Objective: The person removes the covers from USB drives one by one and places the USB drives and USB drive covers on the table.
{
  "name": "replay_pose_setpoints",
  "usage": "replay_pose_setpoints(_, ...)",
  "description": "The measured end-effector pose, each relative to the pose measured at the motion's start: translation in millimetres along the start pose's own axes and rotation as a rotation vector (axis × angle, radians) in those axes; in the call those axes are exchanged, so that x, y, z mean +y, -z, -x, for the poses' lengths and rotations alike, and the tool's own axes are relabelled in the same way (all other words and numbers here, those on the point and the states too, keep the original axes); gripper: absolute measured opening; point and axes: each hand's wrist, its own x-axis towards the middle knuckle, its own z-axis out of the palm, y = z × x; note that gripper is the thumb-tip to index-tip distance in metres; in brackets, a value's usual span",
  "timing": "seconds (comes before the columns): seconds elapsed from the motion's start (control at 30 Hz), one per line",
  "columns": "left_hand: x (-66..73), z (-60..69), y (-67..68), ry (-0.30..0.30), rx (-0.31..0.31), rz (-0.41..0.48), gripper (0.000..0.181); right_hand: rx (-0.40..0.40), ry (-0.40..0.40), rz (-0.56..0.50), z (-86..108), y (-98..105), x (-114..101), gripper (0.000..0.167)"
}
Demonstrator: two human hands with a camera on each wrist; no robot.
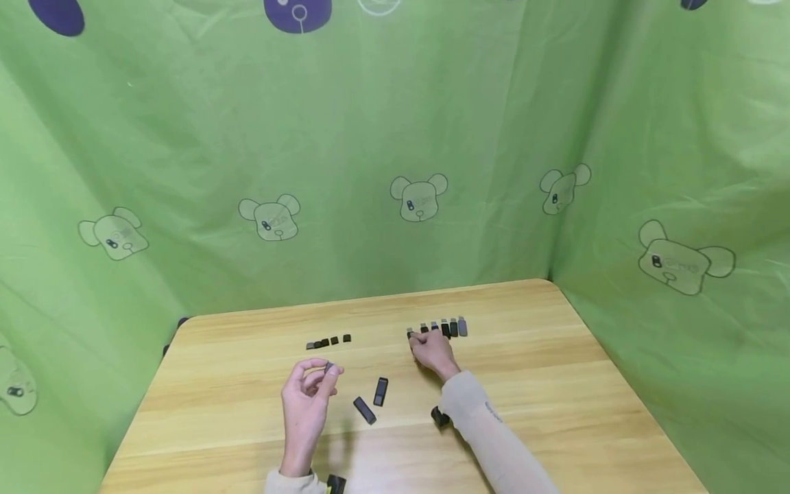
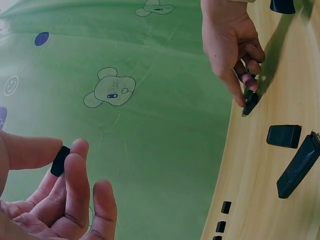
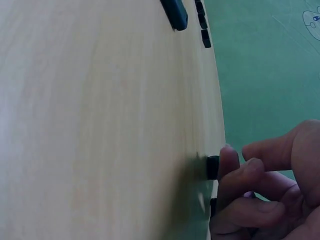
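Observation:
My left hand (image 1: 305, 408) is raised above the table, pinching a small dark USB flash drive cap (image 2: 60, 161) between thumb and fingers. At the back right, my right hand (image 1: 434, 351) touches the leftmost dark USB flash drive (image 3: 213, 167) of a row, its fingers bent. The right wrist view shows a gap between its thumb and a fingertip, with the drive beyond them. Several other drives, including a grey one (image 1: 462, 326), stand side by side with metal plugs pointing away. The hand partly hides the row.
Several small dark caps (image 1: 334, 339) form a line at the back left of the wooden table (image 1: 216, 384). Two dark flash drives, one more upright (image 1: 380, 392) and one slanted (image 1: 364, 410), lie between the hands. A green curtain (image 1: 345, 137) surrounds the table.

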Motion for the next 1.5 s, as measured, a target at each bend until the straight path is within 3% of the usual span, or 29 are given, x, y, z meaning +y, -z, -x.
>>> replay_pose_setpoints(0.23, -1.0, -4.2, -1.5, 0.013, -0.024, -0.015, 0.032, 0.018, 0.031, -0.108, 5.9, 11, -19, 0.042)
replay_pose_setpoints(0.53, -0.5, -17.1, -4.8, -0.033, -0.087, -0.117, 0.037, 0.022, 0.057, -0.118, 17.7, 27, -33, 0.051)
replay_pose_setpoints(0.73, -2.9, -33.5, -8.2, -0.069, -0.111, -0.303, 0.033, 0.064, 0.123, -0.091, 29.1, 38, -36, 0.048)
replay_pose_setpoints(0.93, -2.7, -51.0, -9.9, -0.17, -0.142, -0.445, 0.023, 0.076, 0.151, -0.1, 40.4, 46, -41, 0.048)
replay_pose_setpoints(1.2, -5.6, -72.3, -13.4, -0.232, -0.185, -0.508, 0.013, 0.086, 0.154, -0.103, 48.3, 53, -40, 0.05)
replay_pose_setpoints(1.5, -15.7, -99.4, -24.5, -0.301, -0.172, -0.577, 0.019, 0.068, 0.144, -0.083, 57.0, 56, -40, 0.049)
